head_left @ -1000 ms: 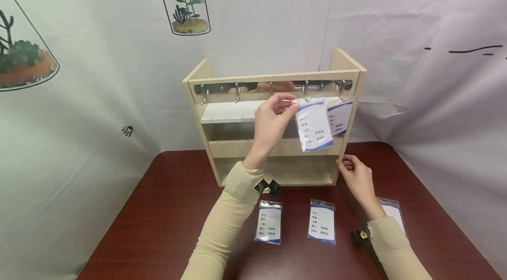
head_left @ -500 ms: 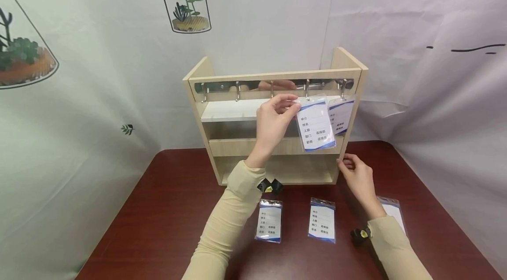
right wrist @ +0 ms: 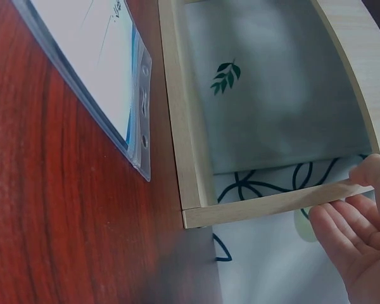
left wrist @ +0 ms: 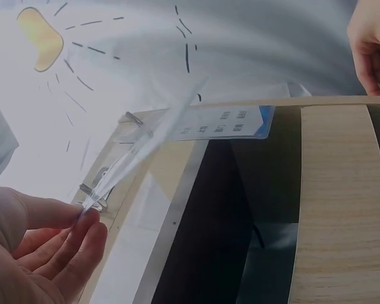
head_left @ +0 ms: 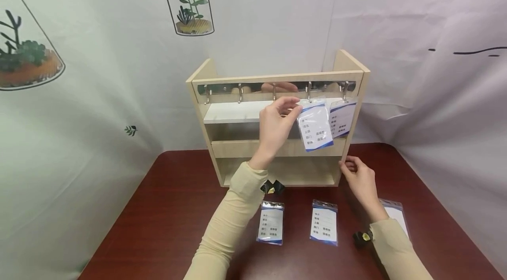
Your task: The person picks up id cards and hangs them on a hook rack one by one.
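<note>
My left hand (head_left: pixel 275 123) pinches the upper left edge of a clear badge holder (head_left: pixel 315 127) with a white and blue card inside. Its top edge lies at the fourth hook (head_left: pixel 309 90) of the metal hook rail; I cannot tell whether the hook passes through the slot. Seen from the left wrist, that badge holder (left wrist: pixel 142 149) is nearly edge-on between thumb and fingers. A second badge holder (head_left: pixel 342 119) hangs from the rightmost hook (head_left: pixel 345 91). Lower down, my right hand (head_left: pixel 359 179) holds the right side panel (right wrist: pixel 278 206) of the wooden shelf between thumb and fingers.
Two badge holders lie before the shelf, a left one (head_left: pixel 271 223) and a middle one (head_left: pixel 324 222). Another badge holder (head_left: pixel 396 216) is partly hidden behind the right forearm. The dark red table (head_left: pixel 158 218) carries everything, with a printed white curtain (head_left: pixel 269 16) behind.
The head view has shifted slightly. Both hands keep their holds, and the badge holder in the left hand stays by the fourth hook with hardly any movement.
</note>
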{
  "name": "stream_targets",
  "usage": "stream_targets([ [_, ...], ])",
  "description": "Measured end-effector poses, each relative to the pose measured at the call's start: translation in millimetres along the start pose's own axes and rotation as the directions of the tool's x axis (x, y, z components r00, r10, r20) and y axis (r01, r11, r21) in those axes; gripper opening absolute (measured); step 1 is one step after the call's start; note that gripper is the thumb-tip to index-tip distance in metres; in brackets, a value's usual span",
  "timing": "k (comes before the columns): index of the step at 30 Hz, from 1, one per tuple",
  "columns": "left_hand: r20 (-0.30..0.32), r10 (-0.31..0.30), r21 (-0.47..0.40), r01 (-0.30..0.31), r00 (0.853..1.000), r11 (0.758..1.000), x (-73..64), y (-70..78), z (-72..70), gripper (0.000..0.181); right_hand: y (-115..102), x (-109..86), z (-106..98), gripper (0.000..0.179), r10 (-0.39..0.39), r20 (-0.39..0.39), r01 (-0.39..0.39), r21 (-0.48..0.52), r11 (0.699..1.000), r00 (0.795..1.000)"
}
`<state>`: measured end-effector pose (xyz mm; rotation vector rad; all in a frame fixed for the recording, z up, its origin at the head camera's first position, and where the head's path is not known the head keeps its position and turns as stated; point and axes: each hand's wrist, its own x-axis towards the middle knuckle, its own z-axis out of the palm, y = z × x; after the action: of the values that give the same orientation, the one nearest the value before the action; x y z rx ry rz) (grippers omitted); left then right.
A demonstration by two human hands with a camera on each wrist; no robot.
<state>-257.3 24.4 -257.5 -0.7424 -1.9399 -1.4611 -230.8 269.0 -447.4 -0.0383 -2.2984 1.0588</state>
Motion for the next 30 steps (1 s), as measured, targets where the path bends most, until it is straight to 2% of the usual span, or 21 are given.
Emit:
stream_targets([
  [11,0.003,0.062,0.040,-0.062,0.998,0.997,1.6,-2.1,0.3,0.016,-1.8,0.4,-1.0,0.027,-0.027,-0.014,0.027,0.022,0.999,1.000],
  [30,0.002,0.054,0.039,-0.054,0.999,0.998,1.8,-9.9,4.3,0.016,-0.6,-0.2,0.1,0.028,-0.012,-0.007,0.013,0.021,1.000,1.000],
])
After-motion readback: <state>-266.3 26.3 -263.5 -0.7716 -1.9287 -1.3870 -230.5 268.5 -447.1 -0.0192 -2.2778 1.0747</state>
